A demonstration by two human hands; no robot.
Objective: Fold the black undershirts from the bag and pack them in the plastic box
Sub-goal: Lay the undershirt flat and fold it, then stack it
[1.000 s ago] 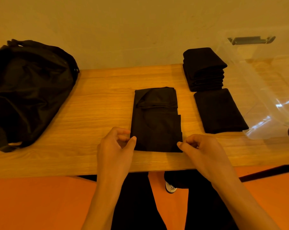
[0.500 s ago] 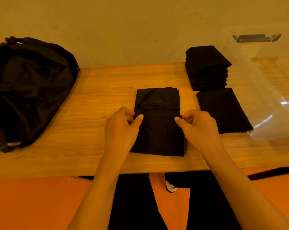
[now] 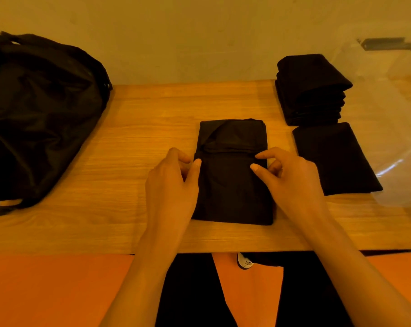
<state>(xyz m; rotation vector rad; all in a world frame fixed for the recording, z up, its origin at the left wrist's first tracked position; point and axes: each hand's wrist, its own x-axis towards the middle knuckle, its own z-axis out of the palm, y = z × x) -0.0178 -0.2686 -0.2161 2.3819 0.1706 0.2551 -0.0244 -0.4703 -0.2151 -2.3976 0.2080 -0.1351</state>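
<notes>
Head view: left hand (image 3: 171, 185) pinches undershirt (image 3: 232, 194) edge; right hand (image 3: 291, 182) fingers (image 3: 261, 155) curled opposite, grip unclear. Lift both sides level, fold square.

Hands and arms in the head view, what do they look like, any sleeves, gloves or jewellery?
The left hand and right hand are bare: no gloves, rings, watch or bands show. The forearms are uncovered down to the frame's bottom edge, so no sleeve is visible.

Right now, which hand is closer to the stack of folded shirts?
Right. The right hand is front-left of the stack; the left hand is farther left, beyond the undershirt.
</notes>
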